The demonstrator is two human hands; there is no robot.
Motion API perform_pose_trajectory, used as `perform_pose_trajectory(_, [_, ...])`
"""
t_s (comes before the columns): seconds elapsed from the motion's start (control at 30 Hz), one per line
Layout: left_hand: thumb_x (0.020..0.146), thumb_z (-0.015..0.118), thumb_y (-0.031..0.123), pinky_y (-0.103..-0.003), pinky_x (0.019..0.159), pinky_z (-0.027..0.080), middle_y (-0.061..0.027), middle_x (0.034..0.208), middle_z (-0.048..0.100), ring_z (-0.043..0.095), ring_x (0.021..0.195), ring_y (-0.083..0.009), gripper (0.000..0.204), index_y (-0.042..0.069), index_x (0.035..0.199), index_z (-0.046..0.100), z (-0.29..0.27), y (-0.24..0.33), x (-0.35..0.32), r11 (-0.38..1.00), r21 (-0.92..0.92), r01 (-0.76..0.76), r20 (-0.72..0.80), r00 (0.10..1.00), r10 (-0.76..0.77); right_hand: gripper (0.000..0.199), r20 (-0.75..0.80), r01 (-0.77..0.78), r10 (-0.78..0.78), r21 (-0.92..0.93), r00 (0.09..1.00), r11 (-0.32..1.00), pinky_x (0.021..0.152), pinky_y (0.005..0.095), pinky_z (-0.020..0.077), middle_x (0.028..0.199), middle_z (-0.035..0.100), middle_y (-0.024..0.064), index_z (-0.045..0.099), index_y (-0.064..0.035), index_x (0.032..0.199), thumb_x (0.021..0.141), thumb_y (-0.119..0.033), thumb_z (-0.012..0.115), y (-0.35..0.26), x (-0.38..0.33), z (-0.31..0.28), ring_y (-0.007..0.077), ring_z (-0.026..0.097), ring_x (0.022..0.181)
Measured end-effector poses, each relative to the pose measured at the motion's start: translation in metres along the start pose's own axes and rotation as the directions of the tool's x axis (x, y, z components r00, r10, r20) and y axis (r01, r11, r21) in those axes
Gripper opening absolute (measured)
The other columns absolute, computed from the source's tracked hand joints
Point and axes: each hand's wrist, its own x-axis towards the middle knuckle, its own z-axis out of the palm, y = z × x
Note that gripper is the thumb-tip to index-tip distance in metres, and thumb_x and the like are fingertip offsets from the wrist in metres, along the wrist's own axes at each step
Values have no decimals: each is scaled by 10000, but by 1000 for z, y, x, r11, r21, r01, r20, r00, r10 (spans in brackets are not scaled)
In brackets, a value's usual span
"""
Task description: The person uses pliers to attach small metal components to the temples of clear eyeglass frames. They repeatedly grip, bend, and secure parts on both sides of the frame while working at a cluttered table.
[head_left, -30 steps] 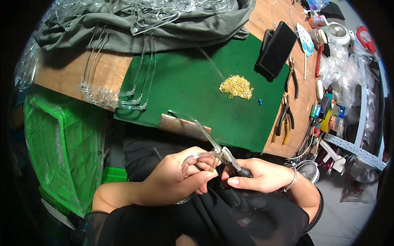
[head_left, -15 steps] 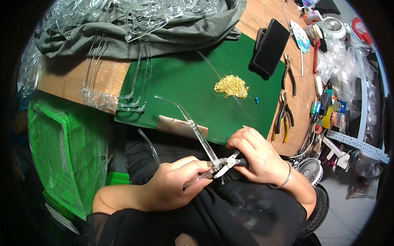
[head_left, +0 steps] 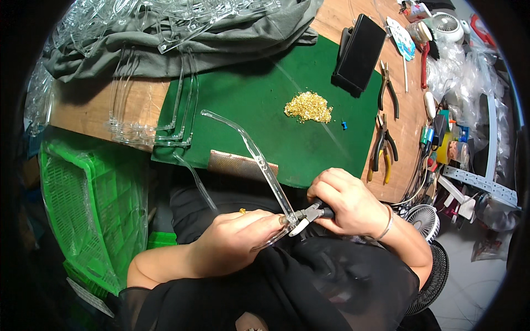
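My left hand (head_left: 237,240) is closed round the front of a clear plastic eyeglass frame (head_left: 269,172), held over my lap. One temple arm slants up over the green mat; the other sticks out behind my hand. My right hand (head_left: 348,201) grips pliers (head_left: 312,213) with dark handles, their jaws at the frame's hinge corner beside my left thumb. Whether the jaws hold a part there is too small to tell. Beyond my hands, a heap of tiny gold-coloured pieces (head_left: 309,107) lies on the green mat (head_left: 237,88), with a small blue pin (head_left: 344,126) beside it.
Several clear frames (head_left: 179,140) stand at the mat's left; more are piled on grey cloth (head_left: 193,60). A black phone (head_left: 361,52) and two pliers (head_left: 388,91) lie at right. A textured block (head_left: 243,165) sits at the near edge. A green crate (head_left: 94,204) stands at left.
The eyeglass frame has tilted slightly, its raised temple arm shifting left and up. My left hand has rolled a little; the pliers stay at the hinge corner. The view has shifted slightly.
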Motion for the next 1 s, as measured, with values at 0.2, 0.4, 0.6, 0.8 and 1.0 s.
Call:
perform_pose_trajectory(0.2, [703,652,-33,-282,581,502,-119,778,625,621,657,-249,231,-4,929,612,0,-3,0,999,0,42,26,999,-42,288,53,-84,85,-33,995,996,647,381,442,736,515,99,530,-40,804,597,-117,714,2,-5,8,293,527,714])
perform_pose_trajectory(0.4, [764,649,-20,-244,587,511,-115,807,647,634,667,-161,186,-42,946,615,-8,1,4,912,-292,289,53,957,-286,267,116,-155,137,158,984,975,707,373,445,803,541,125,544,-29,900,737,-192,678,0,5,-8,310,543,772])
perform_pose_trajectory(0.6, [828,584,-24,-240,609,499,-160,909,623,621,671,-164,405,-53,1212,460,-38,16,18,262,-841,473,342,841,-420,310,-180,-225,290,313,940,923,706,322,454,876,555,127,523,-7,981,753,-131,692,32,5,12,279,568,793])
perform_pose_trajectory(0.8, [817,602,5,-248,571,502,-152,882,620,618,631,-170,419,-58,1203,452,-48,18,27,100,-841,532,444,784,-434,222,-301,-170,358,507,884,845,698,286,472,877,563,92,535,-12,941,746,43,626,48,6,40,202,594,792])
perform_pose_trajectory(1.0, [796,610,-31,-258,675,516,-156,956,629,649,756,-200,475,-41,1237,433,-47,19,31,188,-782,595,475,763,-438,239,-303,-165,355,509,884,845,702,279,491,876,549,94,527,-1,940,730,88,598,46,4,40,182,600,809])
